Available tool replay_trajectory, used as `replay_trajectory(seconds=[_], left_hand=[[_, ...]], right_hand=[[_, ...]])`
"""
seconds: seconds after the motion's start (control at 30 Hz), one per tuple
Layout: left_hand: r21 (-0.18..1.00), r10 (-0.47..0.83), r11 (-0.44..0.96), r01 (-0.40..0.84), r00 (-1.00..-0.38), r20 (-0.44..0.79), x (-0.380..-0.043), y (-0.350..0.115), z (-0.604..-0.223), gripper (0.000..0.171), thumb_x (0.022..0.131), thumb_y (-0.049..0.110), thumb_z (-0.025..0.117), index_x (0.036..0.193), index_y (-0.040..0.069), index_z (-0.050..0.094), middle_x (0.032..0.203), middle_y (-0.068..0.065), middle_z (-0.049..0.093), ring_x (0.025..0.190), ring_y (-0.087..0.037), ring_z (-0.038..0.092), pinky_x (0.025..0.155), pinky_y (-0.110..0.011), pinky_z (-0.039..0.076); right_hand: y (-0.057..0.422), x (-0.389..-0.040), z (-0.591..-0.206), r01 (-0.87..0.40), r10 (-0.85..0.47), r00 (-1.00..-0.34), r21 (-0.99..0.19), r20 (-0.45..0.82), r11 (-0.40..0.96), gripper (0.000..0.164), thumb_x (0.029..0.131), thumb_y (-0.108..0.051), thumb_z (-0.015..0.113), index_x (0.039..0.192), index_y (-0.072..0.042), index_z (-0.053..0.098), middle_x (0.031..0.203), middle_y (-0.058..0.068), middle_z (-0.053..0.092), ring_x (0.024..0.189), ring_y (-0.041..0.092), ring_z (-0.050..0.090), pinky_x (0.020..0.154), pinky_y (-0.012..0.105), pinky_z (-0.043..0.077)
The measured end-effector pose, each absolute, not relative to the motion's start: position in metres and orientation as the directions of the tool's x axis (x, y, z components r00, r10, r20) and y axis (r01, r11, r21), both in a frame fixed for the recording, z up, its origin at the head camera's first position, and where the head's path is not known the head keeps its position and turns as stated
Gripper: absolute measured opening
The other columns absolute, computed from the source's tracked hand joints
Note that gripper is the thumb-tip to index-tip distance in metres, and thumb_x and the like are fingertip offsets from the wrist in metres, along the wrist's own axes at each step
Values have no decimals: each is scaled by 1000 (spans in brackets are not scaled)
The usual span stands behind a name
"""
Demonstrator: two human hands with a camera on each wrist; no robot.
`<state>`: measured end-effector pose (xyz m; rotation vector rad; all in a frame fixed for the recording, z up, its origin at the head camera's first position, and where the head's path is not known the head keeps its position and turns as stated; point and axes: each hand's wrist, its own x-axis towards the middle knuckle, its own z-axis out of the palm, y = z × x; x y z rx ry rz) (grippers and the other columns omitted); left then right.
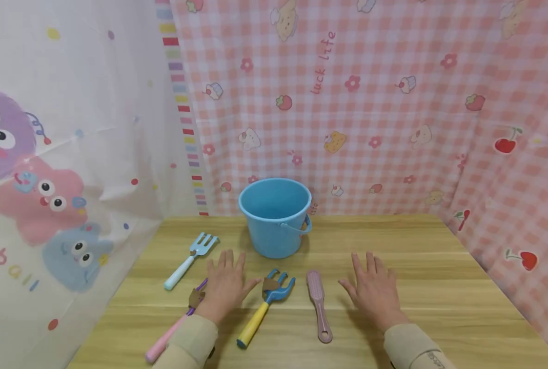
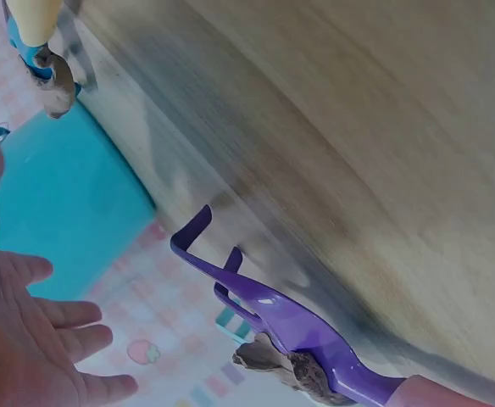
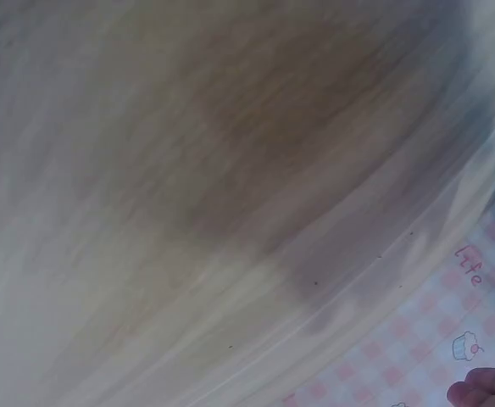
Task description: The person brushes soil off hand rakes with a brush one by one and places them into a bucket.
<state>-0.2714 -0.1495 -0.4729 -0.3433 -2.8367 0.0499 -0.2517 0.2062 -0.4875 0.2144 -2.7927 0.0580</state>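
Observation:
My left hand [image 1: 227, 284] is spread palm down with straight fingers, between a purple garden fork with a pink handle [image 1: 169, 338] and a blue garden fork with a yellow handle [image 1: 254, 324]. Its forearm partly covers the purple fork, whose tines [image 2: 286, 318] show in the left wrist view. Brown lumps cling to both forks. To the right, my right hand [image 1: 372, 289] is likewise spread and holds nothing. A mauve long-handled brush [image 1: 317, 297] lies just left of it. Beyond the hands stands a blue bucket [image 1: 276, 230], its handle lowered to the right.
A light blue garden fork [image 1: 186, 266] with a brown speck lies at the table's left side. The wooden table [image 1: 417, 246] ends against a pink checked cloth [image 1: 384, 113] at the back and right. A white printed cloth [image 1: 117, 128] hangs on the left.

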Motion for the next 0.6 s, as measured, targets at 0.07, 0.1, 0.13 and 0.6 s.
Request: replay_trajectory(seconds=[0.07, 0.1, 0.13, 0.6], left_hand=[[-48, 240, 971, 236, -934, 263, -270, -150, -471, 79, 93, 64, 52, 147, 7, 45, 146, -30, 42, 137, -45, 37, 106, -67, 27], [-32, 240, 970, 240, -936, 258, -269, -150, -471, 77, 94, 62, 54, 147, 7, 46, 145, -30, 43, 137, -45, 37, 106, -67, 28], [-18, 240, 970, 243, -937, 253, -270, -150, -470, 75, 94, 60, 56, 146, 6, 46, 145, -30, 43, 136, -45, 38, 106, -67, 28], [5, 252, 966, 260, -939, 235, -269, -151, -459, 69, 93, 52, 63, 142, 5, 51, 139, -28, 49, 131, -43, 45, 102, -62, 36]], right_hand=[[203, -251, -487, -160, -136, -930, -40, 342, 986, 74, 96, -53, 56, 149, -5, 39, 147, 33, 37, 131, 50, 40, 96, 72, 34], [202, -251, -486, -161, -134, -931, -51, 340, 986, 74, 96, -52, 57, 150, -5, 39, 147, 33, 37, 130, 50, 41, 96, 71, 34], [201, -252, -485, -161, -131, -932, -64, 338, 985, 73, 96, -51, 57, 150, -4, 39, 147, 33, 37, 129, 50, 42, 96, 71, 35], [182, -254, -471, -190, -152, -935, -90, 321, 978, 65, 97, -45, 60, 144, -3, 47, 132, 30, 52, 116, 49, 53, 91, 66, 42]])
